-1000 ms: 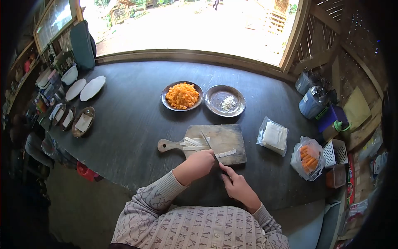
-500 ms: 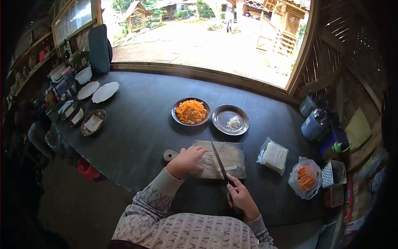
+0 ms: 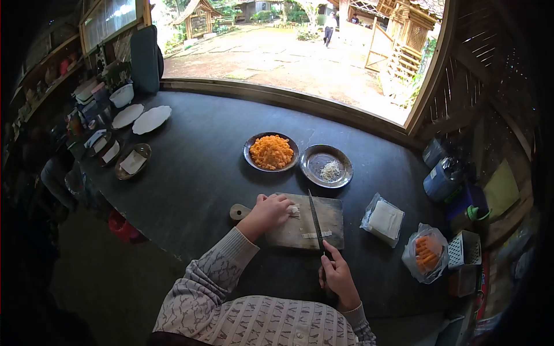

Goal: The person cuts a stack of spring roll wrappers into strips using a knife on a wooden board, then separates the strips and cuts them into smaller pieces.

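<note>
On the wooden cutting board [image 3: 277, 233], my left hand [image 3: 267, 214] is closed, its fingers curled over thin white strips [image 3: 295, 211] that poke out by the fingertips. My right hand [image 3: 339, 275] grips a knife [image 3: 315, 216] by its handle, the dark blade slanting up across the board. Under the blade lies another short row of white cut strips [image 3: 316, 234]. Beyond the board stand a plate of orange diced food [image 3: 271, 152] and a brown plate [image 3: 311, 167] bearing a small heap of fine white shreds [image 3: 330, 170].
To the right are a plastic packet of square white sheets [image 3: 385, 219], a bag of orange sticks [image 3: 427, 254] and a white basket [image 3: 464, 249]. Small dishes [image 3: 133, 162] and white plates [image 3: 152, 120] sit at left. A person [image 3: 329, 29] is outside the window.
My left hand has drawn the loose strips together into a bunch at its fingertips. The knife stays in my right hand, its blade turned slightly more upright. The view has shifted a little.
</note>
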`<state>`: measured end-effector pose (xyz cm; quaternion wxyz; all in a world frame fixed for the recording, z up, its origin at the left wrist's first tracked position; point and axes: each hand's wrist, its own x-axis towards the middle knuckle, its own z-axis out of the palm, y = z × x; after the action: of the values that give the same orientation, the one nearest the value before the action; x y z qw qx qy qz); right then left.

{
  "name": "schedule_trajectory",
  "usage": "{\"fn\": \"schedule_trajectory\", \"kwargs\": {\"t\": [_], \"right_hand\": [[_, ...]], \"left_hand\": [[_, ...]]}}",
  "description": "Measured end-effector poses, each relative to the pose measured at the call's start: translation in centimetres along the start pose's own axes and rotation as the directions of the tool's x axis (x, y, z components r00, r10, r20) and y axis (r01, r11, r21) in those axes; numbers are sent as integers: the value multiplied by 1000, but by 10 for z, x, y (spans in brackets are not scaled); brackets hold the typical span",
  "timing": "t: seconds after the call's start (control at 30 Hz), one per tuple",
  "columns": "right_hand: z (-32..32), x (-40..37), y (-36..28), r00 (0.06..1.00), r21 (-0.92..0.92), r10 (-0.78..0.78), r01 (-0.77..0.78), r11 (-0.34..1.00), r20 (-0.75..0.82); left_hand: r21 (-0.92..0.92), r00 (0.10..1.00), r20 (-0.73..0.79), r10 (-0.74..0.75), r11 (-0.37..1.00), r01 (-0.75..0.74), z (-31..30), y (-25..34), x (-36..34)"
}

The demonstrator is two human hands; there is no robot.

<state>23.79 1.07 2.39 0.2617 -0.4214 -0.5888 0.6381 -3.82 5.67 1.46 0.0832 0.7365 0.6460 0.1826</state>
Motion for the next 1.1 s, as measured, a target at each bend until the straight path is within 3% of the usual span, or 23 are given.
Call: {"fn": "schedule_trajectory", "kwargs": {"t": [0.07,0.27,0.47,0.53,0.7,0.77,0.87,1.0,1.1], "right_hand": [[-2,0,-1,1000,-6,1,-1,1000,-6],[-17,-10,-11,998,53,-31,34,998,-49],[-59,-37,-26,996,-124,40,-29,992,83],[-74,-46,-29,975,-134,166,-147,980,147],[-90,-51,-28,927,-224,292,-240,945,236],[-89,-48,-33,903,-231,335,-276,933,270],[-91,-38,-33,893,-187,323,-276,943,313],[-95,-22,-34,897,-199,300,-246,949,324],[-96,-13,-38,889,-113,315,-293,949,332]], "left_hand": [[39,986,-146,85,996,-80,10,-4,1],[56,973,-231,30,998,-18,12,13,3],[-22,950,-310,-41,999,36,25,9,8],[-20,944,-329,-31,999,26,27,6,9],[-37,907,-422,7,999,-24,21,5,10],[-148,877,-480,30,982,-115,17,5,11],[-271,869,-494,22,946,-178,8,11,8],[-299,865,-501,26,933,-201,3,21,1],[-321,915,-402,24,932,-166,6,26,-8]]}}
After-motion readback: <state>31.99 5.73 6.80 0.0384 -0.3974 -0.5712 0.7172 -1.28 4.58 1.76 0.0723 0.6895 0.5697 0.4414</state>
